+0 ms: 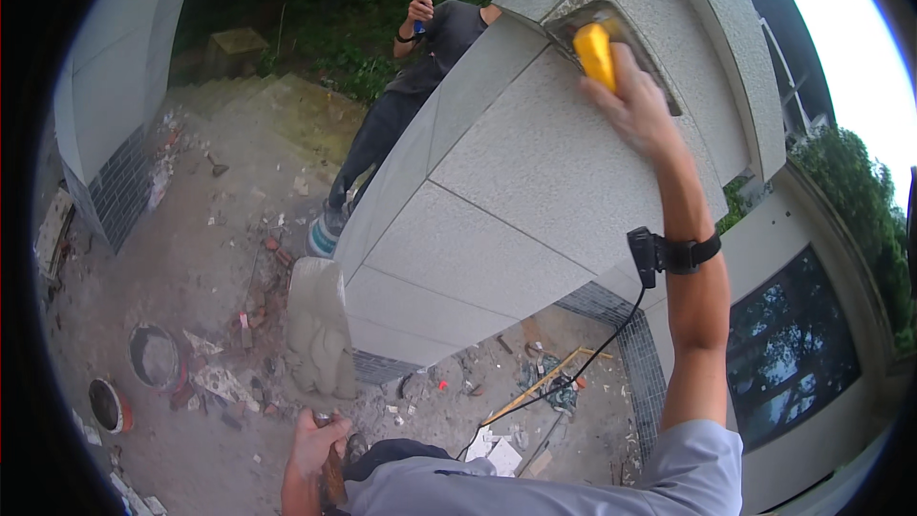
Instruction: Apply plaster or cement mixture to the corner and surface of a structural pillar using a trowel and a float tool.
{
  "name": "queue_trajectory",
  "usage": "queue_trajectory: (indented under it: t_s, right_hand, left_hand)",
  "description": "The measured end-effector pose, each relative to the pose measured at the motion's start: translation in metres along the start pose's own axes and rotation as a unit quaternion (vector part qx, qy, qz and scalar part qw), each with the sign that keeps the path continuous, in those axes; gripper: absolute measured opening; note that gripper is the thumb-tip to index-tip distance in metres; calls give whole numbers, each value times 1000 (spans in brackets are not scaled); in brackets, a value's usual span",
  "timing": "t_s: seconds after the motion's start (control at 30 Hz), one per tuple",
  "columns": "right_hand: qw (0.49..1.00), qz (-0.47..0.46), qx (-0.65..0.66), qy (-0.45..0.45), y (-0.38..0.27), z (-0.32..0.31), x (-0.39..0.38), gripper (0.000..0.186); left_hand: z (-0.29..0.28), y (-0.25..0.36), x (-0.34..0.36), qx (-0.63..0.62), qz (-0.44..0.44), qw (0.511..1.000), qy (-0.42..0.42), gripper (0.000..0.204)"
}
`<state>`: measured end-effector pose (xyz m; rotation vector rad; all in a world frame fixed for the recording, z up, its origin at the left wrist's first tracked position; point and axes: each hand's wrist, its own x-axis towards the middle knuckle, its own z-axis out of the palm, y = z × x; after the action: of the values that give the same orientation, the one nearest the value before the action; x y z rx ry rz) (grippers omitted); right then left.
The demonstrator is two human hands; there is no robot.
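My right hand (630, 105) grips the yellow handle (594, 53) of a flat, mortar-smeared float (659, 76), raised against the upper stone-clad face of the pillar (487, 191); the hand is slightly blurred. Low in the view, my left hand (315, 438) grips a wooden handle (332, 473) below a board-like tool loaded with wet grey mortar (321, 330), held beside the pillar's near left edge. The board itself is mostly hidden under the mortar. A black strapped device (650, 253) with a cable is on my right forearm.
A co-worker (430, 67) stands behind the pillar, partly hidden, by a bucket (322, 242). Two buckets (158, 358) sit on debris-strewn ground (210, 258), left. A second pillar (129, 38) rises at left, steps (287, 143) behind, yellow sticks (530, 392) below, a dark window (793, 344) at right.
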<state>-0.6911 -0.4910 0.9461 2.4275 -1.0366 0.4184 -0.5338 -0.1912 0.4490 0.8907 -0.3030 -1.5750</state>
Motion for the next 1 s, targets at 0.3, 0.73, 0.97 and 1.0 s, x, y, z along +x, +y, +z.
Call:
queue_trajectory:
  t_s: [0.3, 0.73, 0.97, 1.0]
  right_hand:
    - [997, 12, 24, 71, 3, 6, 11, 41]
    - [580, 149, 797, -85, -101, 158, -184, 54]
    - [421, 239, 864, -138, -116, 227, -227, 48]
    - [453, 256, 840, -153, -116, 233, -234, 45]
  left_hand:
    - [1, -3, -1, 15, 1, 1000, 6, 17]
    - [40, 41, -4, 54, -72, 987, -135, 16]
    - [68, 43, -13, 79, -77, 985, -131, 14]
    - [69, 44, -10, 110, -91, 983, -112, 14]
